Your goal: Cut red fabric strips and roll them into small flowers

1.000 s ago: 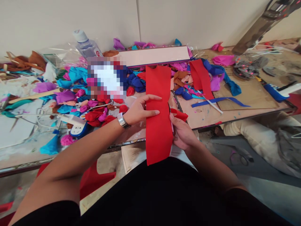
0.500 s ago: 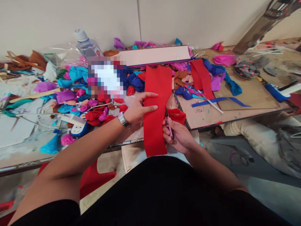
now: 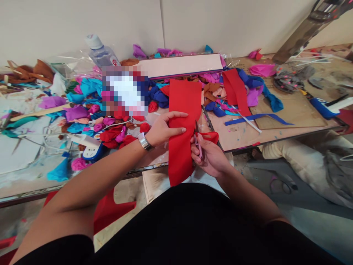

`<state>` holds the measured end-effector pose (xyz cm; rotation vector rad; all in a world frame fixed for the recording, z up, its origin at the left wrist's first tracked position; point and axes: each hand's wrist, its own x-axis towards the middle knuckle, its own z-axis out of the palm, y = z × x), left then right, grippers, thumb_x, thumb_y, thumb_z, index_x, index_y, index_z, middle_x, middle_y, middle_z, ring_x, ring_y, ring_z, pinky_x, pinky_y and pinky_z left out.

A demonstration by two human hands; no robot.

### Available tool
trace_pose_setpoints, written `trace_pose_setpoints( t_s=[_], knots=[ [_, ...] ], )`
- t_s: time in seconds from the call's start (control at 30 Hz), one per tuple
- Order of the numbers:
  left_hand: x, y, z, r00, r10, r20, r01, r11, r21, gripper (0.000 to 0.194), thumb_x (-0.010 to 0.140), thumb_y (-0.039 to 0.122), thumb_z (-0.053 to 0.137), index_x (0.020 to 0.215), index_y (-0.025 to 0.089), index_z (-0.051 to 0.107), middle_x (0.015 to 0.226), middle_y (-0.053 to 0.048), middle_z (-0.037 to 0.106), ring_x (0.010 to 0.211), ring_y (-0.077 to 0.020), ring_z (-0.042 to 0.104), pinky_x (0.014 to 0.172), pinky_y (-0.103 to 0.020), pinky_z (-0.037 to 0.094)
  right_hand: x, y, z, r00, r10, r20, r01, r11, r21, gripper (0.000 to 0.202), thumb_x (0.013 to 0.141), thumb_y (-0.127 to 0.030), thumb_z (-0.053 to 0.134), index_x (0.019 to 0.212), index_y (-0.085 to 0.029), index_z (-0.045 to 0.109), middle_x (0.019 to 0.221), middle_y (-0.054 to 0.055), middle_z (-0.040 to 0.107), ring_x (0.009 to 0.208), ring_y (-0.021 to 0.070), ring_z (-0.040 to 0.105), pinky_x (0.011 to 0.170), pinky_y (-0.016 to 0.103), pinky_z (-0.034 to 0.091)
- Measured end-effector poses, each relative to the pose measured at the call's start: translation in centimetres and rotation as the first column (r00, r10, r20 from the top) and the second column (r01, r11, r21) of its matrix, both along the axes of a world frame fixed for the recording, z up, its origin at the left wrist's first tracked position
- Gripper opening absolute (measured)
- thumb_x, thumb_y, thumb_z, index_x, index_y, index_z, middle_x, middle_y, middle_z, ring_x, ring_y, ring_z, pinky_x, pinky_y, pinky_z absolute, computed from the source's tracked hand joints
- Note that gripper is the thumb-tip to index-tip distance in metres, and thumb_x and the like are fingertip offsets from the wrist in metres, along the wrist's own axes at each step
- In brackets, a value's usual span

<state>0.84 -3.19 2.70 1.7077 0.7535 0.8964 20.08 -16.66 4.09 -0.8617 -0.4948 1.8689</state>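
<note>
A long red strip of material (image 3: 183, 147) hangs over the table's front edge toward my lap. My left hand (image 3: 167, 129) holds its left side, thumb and forefinger on top and the other fingers hidden beneath. In my right hand (image 3: 205, 152) is a pair of pink-handled scissors (image 3: 199, 145), its blades pointing away from me at the strip's right edge. A smaller red piece (image 3: 211, 137) lies just right of the blades. Another red strip (image 3: 235, 92) rests on the colourful scraps further right.
Coloured scraps (image 3: 91, 86) cover the table's left and back. A bottle (image 3: 102, 51) stands at the back left, and a blue-and-white tool (image 3: 92, 149) lies near the front edge. Another person's leg (image 3: 292, 152) shows below the table at right.
The strip's top has shifted slightly toward me and its lower end has swung a little. The scissor blades now show above the smaller red piece, which sits lower and looks narrower.
</note>
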Motion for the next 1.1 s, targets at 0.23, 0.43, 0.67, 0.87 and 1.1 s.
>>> trace_pose_setpoints(
  t_s=[0.23,0.43,0.67,0.87,1.1],
  knots=[
    [-0.03,-0.08,0.06,1.0,0.008,-0.012,-0.008,1.0,0.014,0.068,0.075,0.039,0.094,0.138,0.021,0.075,0.146,-0.012,0.073,0.135,-0.0334,0.069,0.124,-0.055,0.05,-0.32,0.09,0.09,1.0,-0.018,0.025,0.017,1.0,0.007,0.052,0.08,-0.06,0.093,0.097,-0.02,0.065,0.064,-0.007,0.055,0.047,0.0063,0.049,0.037,0.017,0.018],
    [0.02,-0.12,-0.2,0.999,0.029,0.018,-0.029,0.999,0.015,0.076,0.075,0.039,0.095,0.145,0.02,0.07,0.154,-0.014,0.066,0.145,-0.0355,0.062,0.126,-0.056,0.049,-0.3,0.05,-0.06,0.999,-0.021,0.027,0.02,1.0,0.012,0.048,0.084,-0.06,0.09,0.097,-0.021,0.064,0.064,-0.007,0.055,0.047,0.0065,0.048,0.037,0.016,0.018],
    [0.03,-0.08,-0.28,0.999,0.03,0.013,-0.03,1.0,0.009,0.081,0.075,0.039,0.095,0.148,0.019,0.067,0.157,-0.015,0.063,0.148,-0.0364,0.059,0.128,-0.057,0.046,-0.23,0.06,-0.04,1.0,-0.019,0.023,0.019,1.0,0.009,0.048,0.084,-0.06,0.089,0.098,-0.02,0.066,0.066,-0.007,0.055,0.048,0.0063,0.049,0.037,0.017,0.018],
    [0.03,-0.07,-0.23,1.0,0.024,0.016,-0.024,1.0,0.002,0.082,0.074,0.039,0.096,0.147,0.019,0.067,0.157,-0.015,0.064,0.148,-0.0364,0.06,0.128,-0.056,0.047,-0.25,0.04,-0.19,0.999,-0.028,0.023,0.028,1.0,0.003,0.05,0.082,-0.06,0.092,0.097,-0.02,0.065,0.065,-0.007,0.055,0.049,0.0067,0.051,0.038,0.016,0.019],
    [-0.05,0.01,-0.12,1.0,0.016,0.011,-0.016,0.998,0.063,0.08,0.074,0.037,0.096,0.147,0.022,0.068,0.158,-0.013,0.064,0.149,-0.0352,0.058,0.131,-0.055,0.043,-0.27,0.15,-0.42,0.999,-0.026,0.029,0.026,1.0,0.006,0.05,0.081,-0.059,0.093,0.094,-0.021,0.063,0.064,-0.007,0.057,0.048,0.0069,0.051,0.037,0.016,0.022]
  ],
)
